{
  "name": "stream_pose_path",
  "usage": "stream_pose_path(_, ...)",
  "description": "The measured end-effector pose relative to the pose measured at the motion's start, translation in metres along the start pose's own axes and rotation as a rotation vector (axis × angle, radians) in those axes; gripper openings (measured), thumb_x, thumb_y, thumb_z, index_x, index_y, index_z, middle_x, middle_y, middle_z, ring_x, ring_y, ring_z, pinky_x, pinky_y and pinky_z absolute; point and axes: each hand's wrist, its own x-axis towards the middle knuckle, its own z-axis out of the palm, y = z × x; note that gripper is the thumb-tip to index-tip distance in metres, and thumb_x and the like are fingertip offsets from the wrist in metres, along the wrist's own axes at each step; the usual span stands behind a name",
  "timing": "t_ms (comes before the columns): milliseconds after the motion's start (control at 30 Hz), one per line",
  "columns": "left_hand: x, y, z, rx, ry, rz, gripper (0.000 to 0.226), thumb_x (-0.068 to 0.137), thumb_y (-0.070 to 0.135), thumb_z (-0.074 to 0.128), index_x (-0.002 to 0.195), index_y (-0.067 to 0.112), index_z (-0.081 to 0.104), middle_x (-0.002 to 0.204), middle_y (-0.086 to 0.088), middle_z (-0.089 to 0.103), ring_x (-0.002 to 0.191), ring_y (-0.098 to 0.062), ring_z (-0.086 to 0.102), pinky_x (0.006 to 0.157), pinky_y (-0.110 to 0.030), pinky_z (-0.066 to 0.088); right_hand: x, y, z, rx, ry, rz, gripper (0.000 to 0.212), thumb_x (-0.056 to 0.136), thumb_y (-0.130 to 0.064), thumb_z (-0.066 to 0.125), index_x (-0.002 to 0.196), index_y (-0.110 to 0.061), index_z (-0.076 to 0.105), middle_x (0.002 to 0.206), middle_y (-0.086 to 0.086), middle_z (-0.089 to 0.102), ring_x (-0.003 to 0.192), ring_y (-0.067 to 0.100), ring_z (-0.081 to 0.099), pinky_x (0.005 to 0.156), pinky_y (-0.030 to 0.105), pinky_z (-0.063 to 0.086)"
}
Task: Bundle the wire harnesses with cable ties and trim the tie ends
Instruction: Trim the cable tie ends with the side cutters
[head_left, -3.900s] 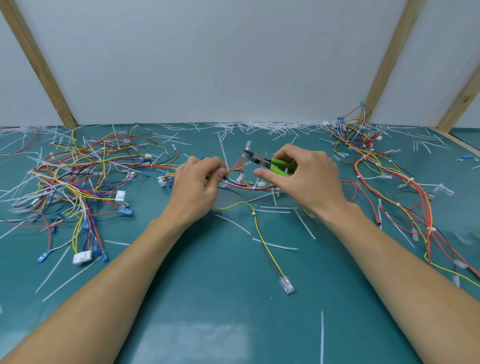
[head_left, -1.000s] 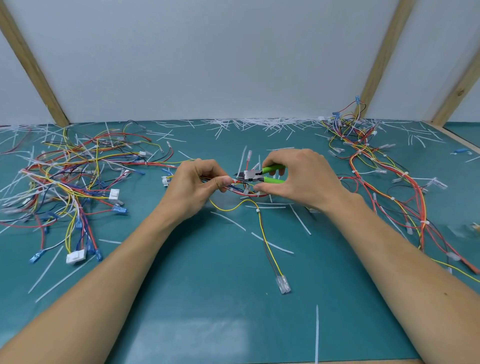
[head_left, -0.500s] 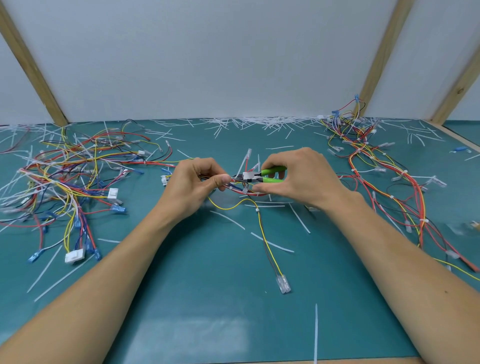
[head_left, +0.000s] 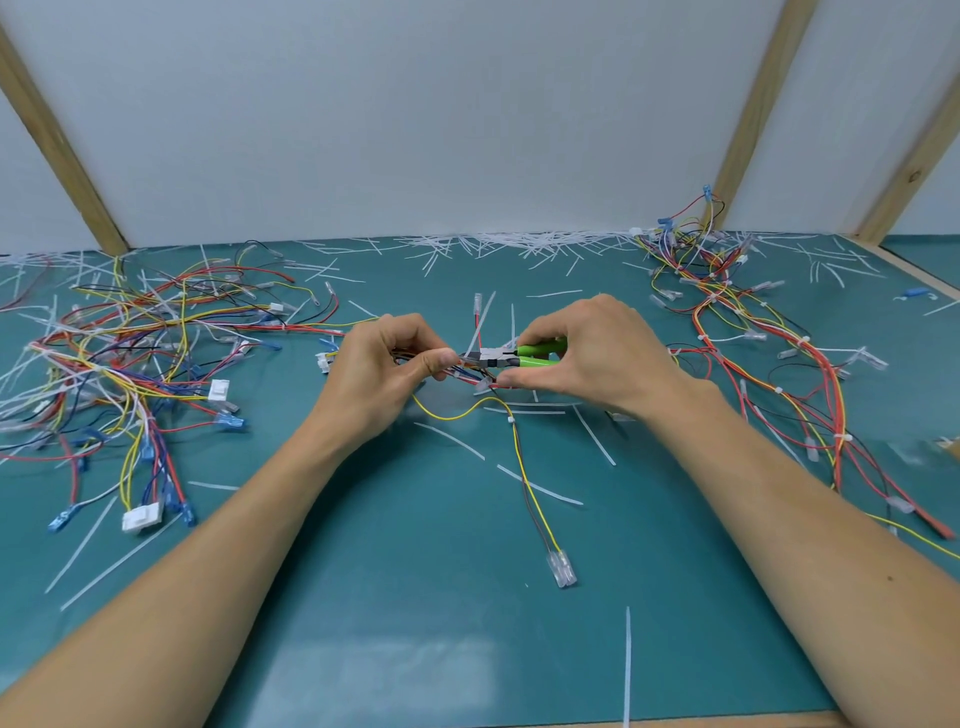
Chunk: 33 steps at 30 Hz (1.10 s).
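Hardly anything has moved since half a second ago: both hands stay close together over the middle of the desk (head_left: 467, 649), and the cutters have slid only a tiny bit nearer the left thumb.

That desk is big and teal green. On its left side lies a large messy pile of wires (head_left: 130, 364) in red, yellow, blue and white. On its right side lies another pile of wires (head_left: 769, 374), mostly red and yellow, with small white ties around it. Many cut tie ends (head_left: 519, 244) lie along the back edge.

Left hand (head_left: 374, 374) has its fingers curled, and the thumb and first finger pinch the wire harness (head_left: 467, 371) just above the desk. Right hand (head_left: 587, 353) has its fingers curled around the green cutters (head_left: 511, 357), whose metal tip touches the harness right beside the left thumb.

One yellow wire (head_left: 524, 467) hangs from the harness and runs toward the person, ending in a small clear plug (head_left: 562, 569) on the desk.
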Motion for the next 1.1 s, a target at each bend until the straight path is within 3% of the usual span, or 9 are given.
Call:
stream_pose_path(300,0.0001,0.0007,0.0013,-0.016,0.028,-0.011,0.019,0.09,0.018,0.075,0.073,0.023,0.068,0.069,0.0,0.072,0.071,-0.028,0.065,0.066,-0.033,0.05,-0.0018,-0.004,-0.0011,0.019,-0.037,0.005,0.06,0.072,-0.088,0.058,0.079,-0.032,0.079,0.056,-0.001,0.059,0.059,0.015,0.05,0.054,0.031,0.034)
stream_pose_path(600,-0.0008,0.0021,0.001,-0.018,0.03,-0.016,0.016,0.089,0.022,0.076,0.074,0.022,0.069,0.07,0.0,0.072,0.073,-0.027,0.066,0.07,-0.041,0.052,-0.0017,-0.0035,0.0026,-0.023,-0.025,0.05,0.067,0.067,-0.092,0.049,0.077,-0.031,0.076,0.06,-0.01,0.061,0.064,0.006,0.055,0.056,0.029,0.036)
stream_pose_path(800,-0.0013,0.0022,0.0009,-0.015,0.027,-0.017,0.015,0.089,0.021,0.076,0.076,0.017,0.07,0.07,0.001,0.072,0.073,-0.026,0.066,0.07,-0.041,0.052,-0.0016,-0.0018,0.0046,-0.028,-0.014,0.04,0.056,0.073,-0.085,0.061,0.078,-0.031,0.076,0.061,-0.011,0.062,0.064,0.007,0.055,0.056,0.028,0.035)
stream_pose_path(1100,-0.001,0.0019,0.0012,-0.009,0.022,-0.017,0.016,0.089,0.019,0.075,0.075,0.022,0.069,0.07,0.002,0.072,0.072,-0.025,0.067,0.069,-0.036,0.051,-0.0017,-0.0018,0.0042,-0.02,-0.017,0.047,0.054,0.073,-0.085,0.062,0.074,-0.032,0.075,0.057,-0.011,0.058,0.061,0.005,0.053,0.053,0.027,0.032)
